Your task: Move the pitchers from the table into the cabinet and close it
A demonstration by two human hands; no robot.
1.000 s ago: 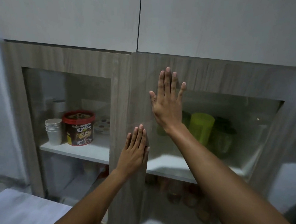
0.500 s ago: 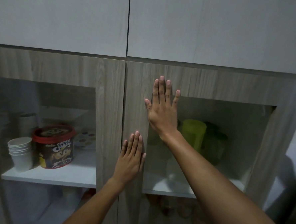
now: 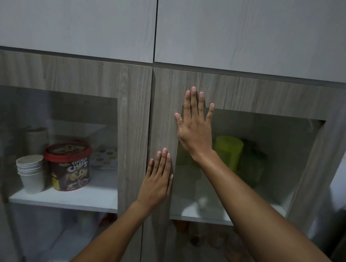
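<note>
Behind the glass of the right cabinet door stand a light green pitcher and a darker green pitcher on a white shelf. My right hand lies flat with spread fingers on the door's wooden frame and the glass edge. Lower down, my left hand rests flat on the same frame, fingers together. Both hands hold nothing. The right door sits flush with the left door.
Through the left door's glass I see a red-lidded Choco Chips tub, a stack of white paper cups and a dotted plate. White upper cabinets hang above. Blurred jars sit on the lower shelf.
The right door has swung the rest of the way in under both palms and now lines up with the left door. The view has shifted so the cabinet fills the frame.
</note>
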